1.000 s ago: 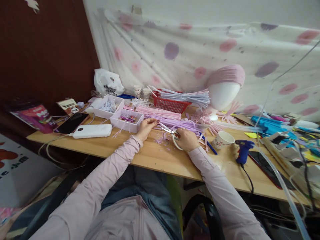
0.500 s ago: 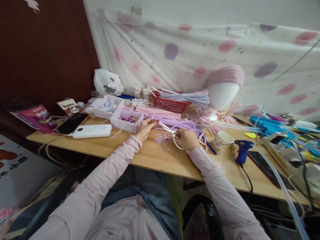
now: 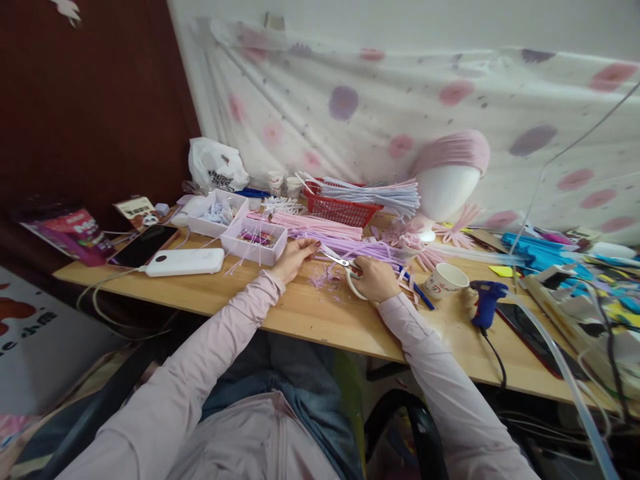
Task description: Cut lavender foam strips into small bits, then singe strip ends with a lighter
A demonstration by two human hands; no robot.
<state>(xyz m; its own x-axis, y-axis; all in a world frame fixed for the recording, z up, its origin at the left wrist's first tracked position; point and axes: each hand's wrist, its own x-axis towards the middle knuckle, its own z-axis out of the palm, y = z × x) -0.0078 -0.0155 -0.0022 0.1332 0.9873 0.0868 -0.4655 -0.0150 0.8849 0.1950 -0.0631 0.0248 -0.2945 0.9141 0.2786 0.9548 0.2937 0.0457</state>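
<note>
Over purple scraps [image 3: 323, 279], our right hand [image 3: 377, 279] grips the scissors [image 3: 345, 263]; our left hand [image 3: 294, 260] bunches its fingers narrow beside the blades [image 3: 333, 255], whether on anything we can't tell! Purple stems [image 3: 373, 250] lie just behind, the red basket [image 3: 345, 212] beyond.

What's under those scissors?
Below the scissors, purple scraps lie scattered on the wooden table. The right hand covers part of them, hiding whatever lies directly beneath it.
</note>
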